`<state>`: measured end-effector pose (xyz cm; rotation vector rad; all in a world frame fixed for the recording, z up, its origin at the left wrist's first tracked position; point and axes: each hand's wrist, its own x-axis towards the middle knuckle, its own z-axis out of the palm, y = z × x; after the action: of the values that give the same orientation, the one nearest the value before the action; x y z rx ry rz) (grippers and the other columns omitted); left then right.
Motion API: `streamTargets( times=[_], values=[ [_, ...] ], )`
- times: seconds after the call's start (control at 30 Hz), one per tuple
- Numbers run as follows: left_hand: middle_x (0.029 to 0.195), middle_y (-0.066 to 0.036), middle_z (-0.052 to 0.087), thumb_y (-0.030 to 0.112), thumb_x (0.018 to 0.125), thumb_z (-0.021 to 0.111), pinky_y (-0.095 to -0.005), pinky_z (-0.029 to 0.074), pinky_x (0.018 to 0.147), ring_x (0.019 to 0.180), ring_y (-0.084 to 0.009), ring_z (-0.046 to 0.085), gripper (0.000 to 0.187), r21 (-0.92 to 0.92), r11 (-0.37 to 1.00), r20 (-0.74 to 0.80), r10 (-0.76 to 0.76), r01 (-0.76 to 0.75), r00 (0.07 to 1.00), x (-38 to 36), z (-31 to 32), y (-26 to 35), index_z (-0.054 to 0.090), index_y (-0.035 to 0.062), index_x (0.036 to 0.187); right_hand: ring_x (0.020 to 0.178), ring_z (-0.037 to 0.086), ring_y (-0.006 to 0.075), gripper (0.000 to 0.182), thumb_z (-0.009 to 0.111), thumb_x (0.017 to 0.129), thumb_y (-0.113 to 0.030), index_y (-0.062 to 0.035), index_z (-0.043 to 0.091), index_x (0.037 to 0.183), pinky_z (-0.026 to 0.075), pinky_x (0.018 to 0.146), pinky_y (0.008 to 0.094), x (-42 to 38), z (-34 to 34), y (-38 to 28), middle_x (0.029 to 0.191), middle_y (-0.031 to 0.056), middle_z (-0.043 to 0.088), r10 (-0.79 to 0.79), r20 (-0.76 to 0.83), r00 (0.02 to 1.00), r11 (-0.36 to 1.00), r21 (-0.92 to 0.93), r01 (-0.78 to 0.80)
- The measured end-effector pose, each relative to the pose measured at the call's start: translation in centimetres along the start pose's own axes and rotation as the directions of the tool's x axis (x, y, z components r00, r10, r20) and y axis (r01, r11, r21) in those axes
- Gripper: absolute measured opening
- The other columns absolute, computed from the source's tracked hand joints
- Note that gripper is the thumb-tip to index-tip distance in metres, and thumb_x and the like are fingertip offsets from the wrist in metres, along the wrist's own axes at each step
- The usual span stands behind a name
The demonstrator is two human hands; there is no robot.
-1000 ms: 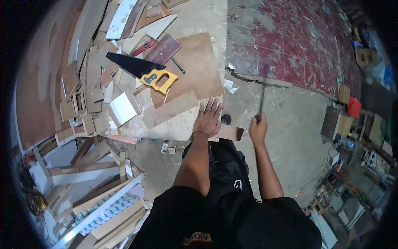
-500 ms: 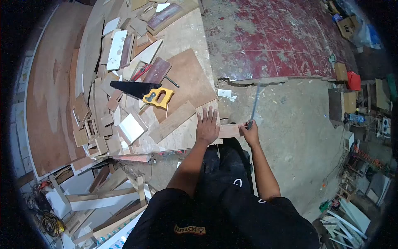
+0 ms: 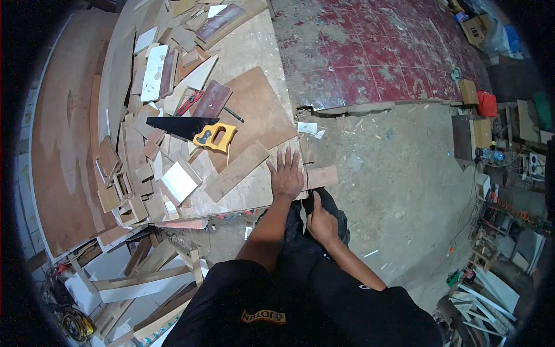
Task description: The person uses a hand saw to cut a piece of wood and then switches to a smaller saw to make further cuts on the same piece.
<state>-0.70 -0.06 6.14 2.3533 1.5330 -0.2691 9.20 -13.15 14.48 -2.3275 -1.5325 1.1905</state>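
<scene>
My left hand (image 3: 285, 175) lies flat with fingers spread at the right edge of the plywood worktop (image 3: 254, 199), over the inner end of a small wood piece (image 3: 322, 177). That piece sticks out past the edge. My right hand (image 3: 321, 221) is closed around the dark handle of a thin-bladed tool (image 3: 308, 184), whose narrow blade stands against the wood piece beside my left fingers. On the worktop lie a yellow-handled saw (image 3: 215, 136), a bare board strip (image 3: 237, 172) and a thin square panel (image 3: 263, 110).
Many wood offcuts (image 3: 155, 72) cover the worktop's left and far parts, with a red tool (image 3: 189, 103) among them. Scrap boards (image 3: 144, 277) are piled below left. Red tiles (image 3: 376, 52) lie beyond, and boxes (image 3: 481, 134) stand at the right.
My right hand has moved left and toward my body, from the wood piece's outer end to near the worktop edge. The blade, raised before, is now at the wood. The view has shifted slightly.
</scene>
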Motion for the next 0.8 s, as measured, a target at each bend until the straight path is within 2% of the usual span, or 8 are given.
streamTargets(
  times=[0.17,0.3,0.37,0.43,0.63,0.73,0.77,0.8],
  values=[
    [0.162,-0.014,0.014,0.038,0.092,0.046,-0.064,0.008,0.116,0.148,-0.0397,0.011,0.072,0.045,0.998,0.001,0.032,-0.032,1.0,0.4,0.2,-0.2,0.023,0.01,0.155,0.073,0.067,0.0433,0.069,0.053,0.09,-0.016,-0.0081,0.023,0.152,0.053,0.066,0.0552,-0.6,-1.1,-1.2,0.082,0.0249,0.067,0.009,0.039,0.999,0.999,-0.049,-0.008],
    [0.162,-0.015,0.012,0.038,0.093,0.045,-0.0628,0.006,0.116,0.149,-0.0398,0.009,0.073,0.08,0.996,0.054,0.035,-0.04,0.998,0.9,-0.6,0.2,0.021,0.0084,0.155,0.077,0.068,0.0436,0.06,0.047,0.092,-0.015,-0.0033,0.031,0.149,0.054,0.07,0.0545,-0.6,-2.4,-2.4,0.083,0.0251,0.068,0.045,0.039,0.998,0.988,-0.151,-0.038],
    [0.163,-0.014,0.01,0.039,0.093,0.045,-0.0623,0.005,0.116,0.149,-0.0401,0.007,0.075,0.1,0.989,0.096,0.098,-0.107,0.991,1.5,-0.1,-0.1,0.019,0.0071,0.155,0.08,0.068,0.0438,0.055,0.044,0.093,-0.014,-0.0006,0.035,0.146,0.054,0.071,0.0541,-0.1,-3.8,-3.7,0.086,0.0256,0.068,0.08,0.065,0.995,0.982,-0.179,-0.067],
    [0.163,-0.014,0.01,0.039,0.093,0.044,-0.0623,0.005,0.116,0.149,-0.0399,0.007,0.074,0.08,0.993,0.077,0.08,-0.086,0.994,1.3,-0.3,-0.1,0.02,0.0088,0.155,0.085,0.069,0.0439,0.048,0.038,0.095,-0.013,0.006,0.041,0.139,0.055,0.074,0.0532,0.8,-5.5,-5.6,0.093,0.0271,0.069,0.175,0.169,0.97,0.977,-0.152,-0.149],
    [0.164,-0.014,0.008,0.038,0.095,0.043,-0.0626,0.005,0.116,0.149,-0.0404,0.006,0.068,0.002,0.999,0.032,-0.037,0.037,0.999,1.1,-0.6,0.3,0.021,0.0165,0.156,0.085,0.069,0.0437,0.037,0.044,0.092,-0.014,0.0093,0.052,0.119,0.054,0.076,0.0524,2.7,-4.7,-6.5,0.092,0.0293,0.069,0.237,0.102,0.966,0.963,-0.158,-0.219],
    [0.164,-0.014,0.008,0.038,0.095,0.042,-0.0631,0.005,0.116,0.149,-0.0412,0.005,0.067,-0.004,0.999,0.054,-0.037,0.037,0.998,1.2,-0.5,0.2,0.021,0.0175,0.156,0.084,0.071,0.0412,0.037,0.043,0.093,-0.017,0.0075,0.056,0.118,0.056,0.073,0.0517,3.1,-6.0,-5.8,0.091,0.0272,0.07,0.293,0.09,0.952,0.943,-0.193,-0.272],
    [0.163,-0.014,0.008,0.038,0.095,0.043,-0.0634,0.005,0.116,0.149,-0.0418,0.005,0.068,-0.014,0.999,0.057,-0.039,0.04,0.998,1.3,-0.4,0.3,0.021,0.0169,0.156,0.085,0.071,0.0394,0.033,0.047,0.09,-0.017,0.0049,0.067,0.106,0.057,0.073,0.0489,3.2,-6.4,-5.7,0.092,0.0257,0.071,0.278,0.106,0.955,0.943,-0.22,-0.25],
    [0.163,-0.014,0.008,0.038,0.095,0.043,-0.0634,0.005,0.116,0.149,-0.0418,0.005,0.068,-0.013,0.999,0.06,-0.039,0.04,0.997,1.4,-0.5,0.2,0.021,0.0169,0.156,0.085,0.071,0.0394,0.033,0.047,0.09,-0.017,0.0049,0.067,0.106,0.057,0.073,0.0489,3.5,-6.8,-6.0,0.092,0.0257,0.071,0.28,0.108,0.954,0.943,-0.218,-0.252]
  ],
)
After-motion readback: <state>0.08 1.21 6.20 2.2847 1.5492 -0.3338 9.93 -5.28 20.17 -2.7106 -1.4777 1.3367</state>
